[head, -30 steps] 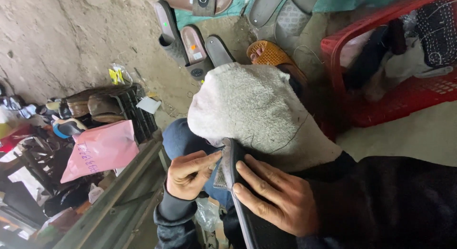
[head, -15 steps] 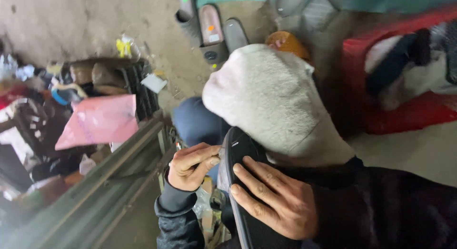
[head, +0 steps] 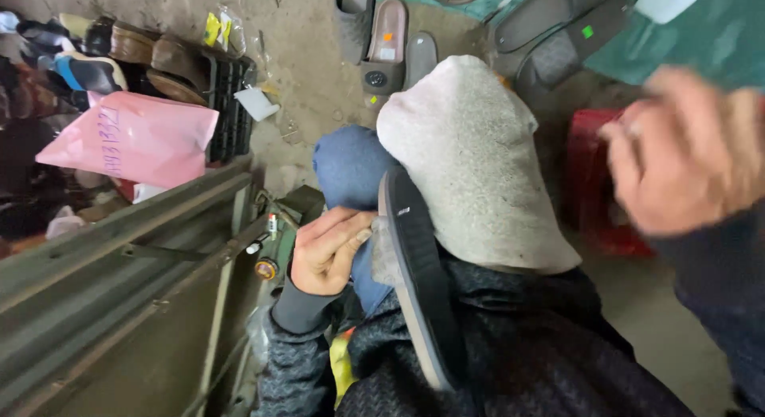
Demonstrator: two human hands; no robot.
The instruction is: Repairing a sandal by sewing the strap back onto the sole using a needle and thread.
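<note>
Left hand (head: 328, 254) pinches the black shoe sole (head: 418, 281); right hand (head: 689, 150) lifted, blurred, fingers loosely spread.

Slippers (head: 388, 46) on dirty concrete floor (head: 307, 74)

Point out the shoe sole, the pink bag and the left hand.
shoe sole (head: 414, 281), head view, on its dark edge.
pink bag (head: 135, 138), head view, middle of its flat side.
left hand (head: 327, 254), head view, on the knuckles.
</note>
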